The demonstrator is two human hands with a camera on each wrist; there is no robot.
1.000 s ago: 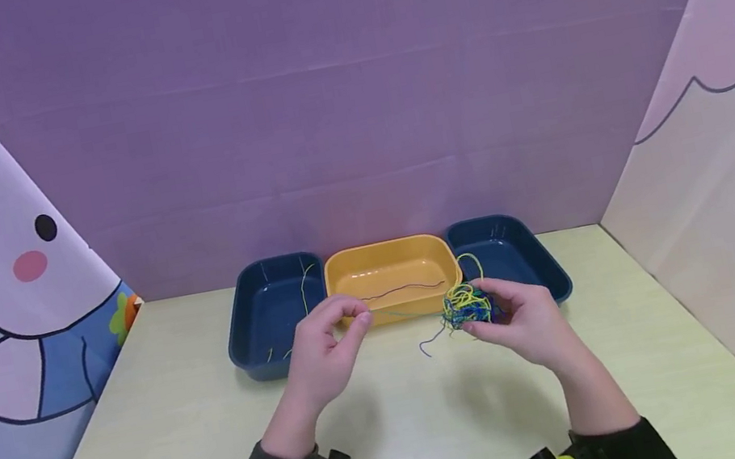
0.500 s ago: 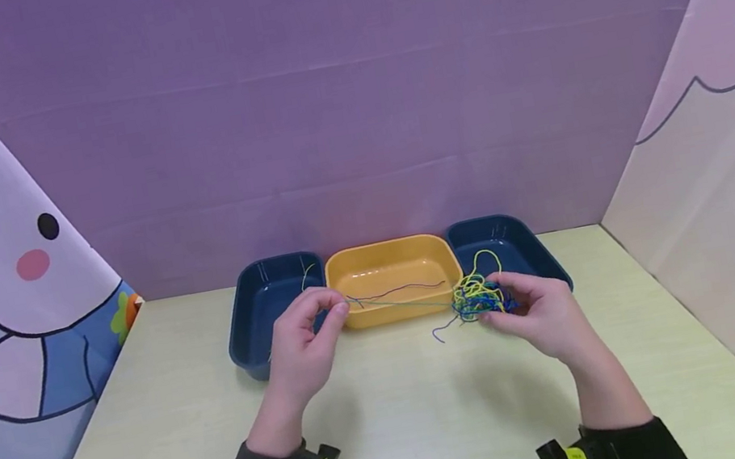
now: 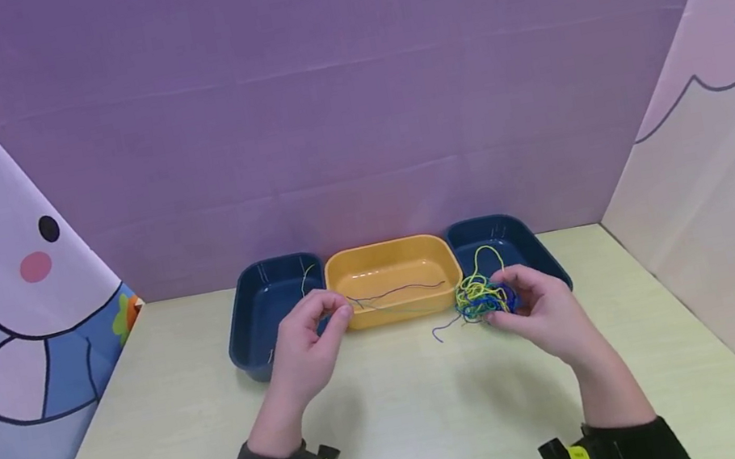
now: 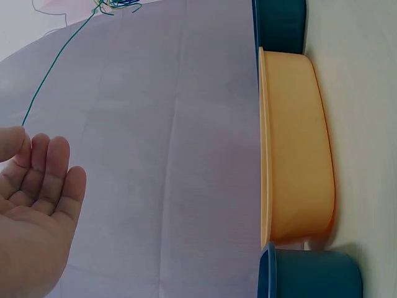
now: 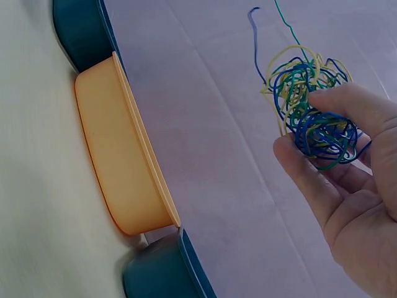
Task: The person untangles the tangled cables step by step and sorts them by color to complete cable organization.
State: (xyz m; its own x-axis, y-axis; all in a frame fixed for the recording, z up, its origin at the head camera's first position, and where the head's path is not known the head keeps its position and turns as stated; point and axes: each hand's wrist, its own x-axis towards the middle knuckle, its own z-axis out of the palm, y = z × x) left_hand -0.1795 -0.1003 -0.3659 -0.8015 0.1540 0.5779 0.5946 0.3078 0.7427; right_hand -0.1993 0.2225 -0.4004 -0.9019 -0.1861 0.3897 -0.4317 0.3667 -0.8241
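Note:
My right hand (image 3: 550, 314) grips a tangled bundle of yellow, blue and green string (image 3: 478, 296) between thumb and fingers, held up in front of the right blue bin. From the bundle a yellow loop sticks up, and a loose blue end trails out to the left. My left hand (image 3: 309, 348) pinches the end of a green string (image 4: 48, 73) between thumb and forefinger. This string runs across the gap to the bundle, with a slight sag. In the right wrist view the bundle (image 5: 310, 112) shows blue and green coils packed between thumb and fingers.
A yellow bin (image 3: 387, 255) stands at the table's back, a dark thin string (image 3: 407, 286) in it. Blue bins flank it: the left one (image 3: 246, 316) has a yellow strand (image 3: 303, 280) at its side, the right one (image 3: 541, 252) sits behind the bundle. A purple backdrop (image 3: 345, 102) rises behind.
My hands have moved apart, the left one leftward with the green string's end, the right one rightward with the bundle. More green string spans between them; it was tauter half a second ago.

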